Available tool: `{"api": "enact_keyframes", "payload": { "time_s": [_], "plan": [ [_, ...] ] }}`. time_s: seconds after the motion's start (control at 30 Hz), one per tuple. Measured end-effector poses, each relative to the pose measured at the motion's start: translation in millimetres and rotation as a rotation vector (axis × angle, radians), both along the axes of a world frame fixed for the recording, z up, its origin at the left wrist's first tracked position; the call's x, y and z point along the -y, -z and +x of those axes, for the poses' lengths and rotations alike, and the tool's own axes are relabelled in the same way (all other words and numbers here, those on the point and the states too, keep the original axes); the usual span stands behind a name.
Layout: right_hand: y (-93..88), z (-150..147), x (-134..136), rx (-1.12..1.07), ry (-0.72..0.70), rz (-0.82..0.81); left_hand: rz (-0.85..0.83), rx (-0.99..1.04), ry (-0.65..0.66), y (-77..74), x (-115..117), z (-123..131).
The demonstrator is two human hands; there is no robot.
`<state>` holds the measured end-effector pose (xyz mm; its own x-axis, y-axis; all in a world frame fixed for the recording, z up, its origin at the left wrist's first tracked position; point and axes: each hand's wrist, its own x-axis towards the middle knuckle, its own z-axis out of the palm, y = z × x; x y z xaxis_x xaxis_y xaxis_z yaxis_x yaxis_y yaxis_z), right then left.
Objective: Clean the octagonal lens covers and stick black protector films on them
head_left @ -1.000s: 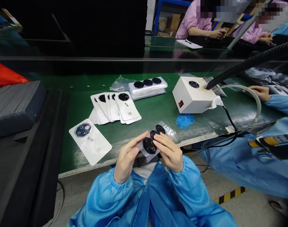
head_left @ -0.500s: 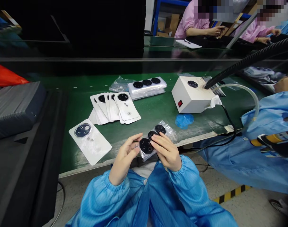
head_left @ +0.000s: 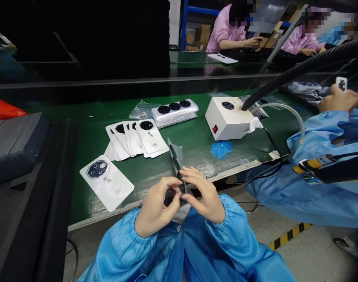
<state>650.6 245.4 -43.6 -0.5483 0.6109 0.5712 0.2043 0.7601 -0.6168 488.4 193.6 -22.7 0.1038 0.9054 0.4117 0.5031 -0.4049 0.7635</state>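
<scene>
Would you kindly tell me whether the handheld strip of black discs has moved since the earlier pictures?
Yes, the handheld strip has swung its far end left, away from the blue patch.

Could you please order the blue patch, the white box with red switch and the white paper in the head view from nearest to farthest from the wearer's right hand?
From the right hand:
1. Blue patch: beyond, slightly right.
2. White box with red switch: behind the patch.
3. White paper: on the far bench.
</scene>
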Motion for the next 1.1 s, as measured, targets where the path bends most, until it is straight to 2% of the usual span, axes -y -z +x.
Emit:
{"api": "enact_keyframes", "payload": {
  "time_s": [0.07, 0.17, 0.27, 0.37, 0.47, 0.6, 0.73, 0.87, 0.97, 1.1],
  "plan": [
    [-2.1, 0.2, -1.4, -0.039, 0.050, 0.120, 0.134, -0.133, 0.027, -5.1, -3.9, -1.3],
    [-4.9, 1.0, -3.9, -0.046, 0.114, 0.423, 0.312, -0.364, 0.058, -16.1, -9.4, -0.3],
    [-6.2, 4.8, -6.0, 0.012, 0.136, 0.652, 0.336, -0.600, 0.060, -28.4, -11.7, 5.1],
    [-3.4, 11.6, -7.0, 0.154, 0.103, 0.703, 0.218, -0.737, 0.060, -34.8, -10.7, 15.4],
    [2.1, 22.4, -8.6, 0.316, 0.021, 0.596, 0.072, -0.741, 0.088, -31.1, -3.8, 25.1],
    [3.7, 42.4, -10.8, 0.411, -0.055, 0.476, -0.138, -0.547, 0.187, -9.0, 18.8, 23.8],
    [2.7, 48.2, -5.6, 0.418, -0.047, 0.316, -0.448, -0.180, 0.295, 32.0, 42.7, 12.2],
    [12.8, 29.7, 5.1, 0.344, -0.059, 0.311, -0.648, 0.248, 0.120, 69.9, 54.1, 7.5],
    [21.0, 15.2, 12.4, 0.309, -0.102, 0.325, -0.691, 0.533, -0.011, 78.7, 55.6, 8.6],
    [22.4, 7.0, 18.0, 0.287, -0.103, 0.319, -0.703, 0.776, -0.066, 72.5, 52.7, 12.7]
  ]
}}
